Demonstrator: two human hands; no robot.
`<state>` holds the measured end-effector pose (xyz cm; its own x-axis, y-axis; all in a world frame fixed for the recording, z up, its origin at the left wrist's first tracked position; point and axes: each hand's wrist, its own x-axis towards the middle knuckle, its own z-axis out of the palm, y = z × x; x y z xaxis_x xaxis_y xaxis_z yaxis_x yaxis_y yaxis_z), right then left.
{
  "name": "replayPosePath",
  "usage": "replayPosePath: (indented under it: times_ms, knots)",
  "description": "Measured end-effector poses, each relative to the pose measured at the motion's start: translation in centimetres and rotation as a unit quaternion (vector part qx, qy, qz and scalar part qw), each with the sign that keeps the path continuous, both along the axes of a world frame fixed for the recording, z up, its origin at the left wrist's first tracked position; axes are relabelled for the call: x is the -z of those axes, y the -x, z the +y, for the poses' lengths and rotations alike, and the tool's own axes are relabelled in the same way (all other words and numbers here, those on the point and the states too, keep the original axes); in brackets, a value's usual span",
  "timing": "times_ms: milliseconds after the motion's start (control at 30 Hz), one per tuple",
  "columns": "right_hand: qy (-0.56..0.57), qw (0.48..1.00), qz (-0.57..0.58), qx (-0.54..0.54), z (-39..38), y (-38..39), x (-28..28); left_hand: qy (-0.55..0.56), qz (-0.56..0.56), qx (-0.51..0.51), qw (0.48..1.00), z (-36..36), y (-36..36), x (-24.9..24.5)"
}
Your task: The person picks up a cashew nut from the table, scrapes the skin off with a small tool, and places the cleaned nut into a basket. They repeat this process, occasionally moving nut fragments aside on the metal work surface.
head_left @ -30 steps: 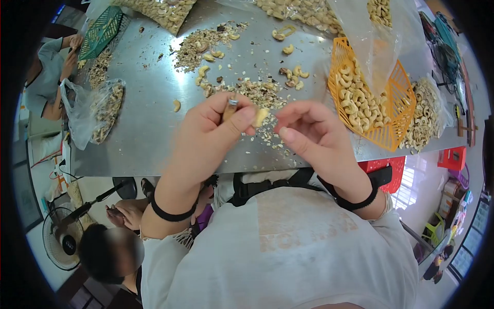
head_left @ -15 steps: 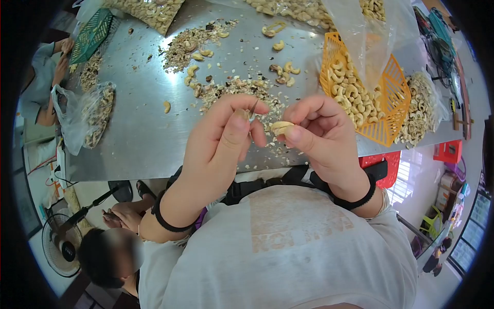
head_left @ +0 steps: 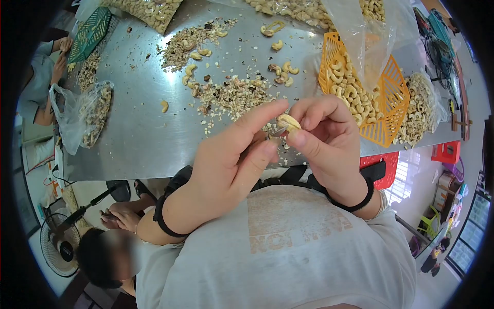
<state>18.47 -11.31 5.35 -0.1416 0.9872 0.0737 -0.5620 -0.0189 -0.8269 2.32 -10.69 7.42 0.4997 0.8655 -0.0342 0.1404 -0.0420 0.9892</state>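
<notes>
Right hand point(head_left: 332, 135) pinches a pale cashew point(head_left: 288, 122) between the thumb, below, and bent fingers above, its forearm rising from the near right and a black band point(head_left: 366, 196) round the wrist. Left hand point(head_left: 224, 157) comes in from the near left, palm turned inward, index finger reaching straight out towards the other hand and thumb lower down; it grips a small blade point(head_left: 279, 132) whose tip meets the nut or lies just beside it, which of the two I cannot tell. Its handle is hidden among the fingers. A second dark band point(head_left: 161, 219) circles that wrist. Both hands are held up over the near edge of the metal table point(head_left: 134, 149), with the nut between them.

Just beyond the fingers spreads a heap of skin and nut crumbs point(head_left: 234, 97), a few curved kernels along its left side. Farther left is another pile of scraps point(head_left: 180, 50); one loose kernel point(head_left: 164, 106) lies nearer on the left. A little cluster of nuts point(head_left: 282, 73) sits beyond the right hand. To the right, an orange basket point(head_left: 393, 85) holds many pale cashews, with a mound of nuts point(head_left: 419, 110) in plastic right of it. Bags of cashews point(head_left: 149, 13) stand at the far side, and a clear bag point(head_left: 74, 116) of darker pieces lies at the left.
</notes>
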Motion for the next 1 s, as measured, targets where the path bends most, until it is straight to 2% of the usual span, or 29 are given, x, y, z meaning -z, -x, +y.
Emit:
replayPosePath:
  times_ms: [267,333,467,533,667,733,833,1000]
  knots:
    - [-0.046,0.998,-0.031,0.024,-0.1,0.2,-0.1,-0.047,0.016,-0.007,0.999,0.0,-0.4,0.3]
    - [-0.069,0.994,-0.085,0.022,-0.1,0.1,-0.3,-0.065,0.034,0.001,0.997,0.0,-0.4,0.2]
    - [-0.086,0.991,-0.092,0.034,-0.1,0.1,-0.2,-0.057,0.04,0.006,0.998,0.1,-0.3,-0.1]
    - [-0.064,0.994,-0.081,0.022,-0.1,-0.1,-0.5,0.024,0.0,0.004,1.0,0.1,-0.1,-0.4]
    - [-0.066,0.995,-0.072,0.01,0.1,-0.4,-0.5,0.031,-0.071,-0.017,0.997,0.0,0.1,0.3]
    - [-0.043,0.998,-0.053,0.008,0.1,-0.4,-0.5,-0.073,-0.004,0.046,0.996,0.2,0.7,0.8]
    - [-0.013,0.999,-0.034,0.005,0.0,-0.5,-0.6,-0.132,0.023,0.042,0.99,0.2,0.7,0.6]
    - [-0.014,0.998,-0.05,0.017,0.0,-0.8,-0.2,-0.107,0.021,0.026,0.994,0.1,0.8,0.0]
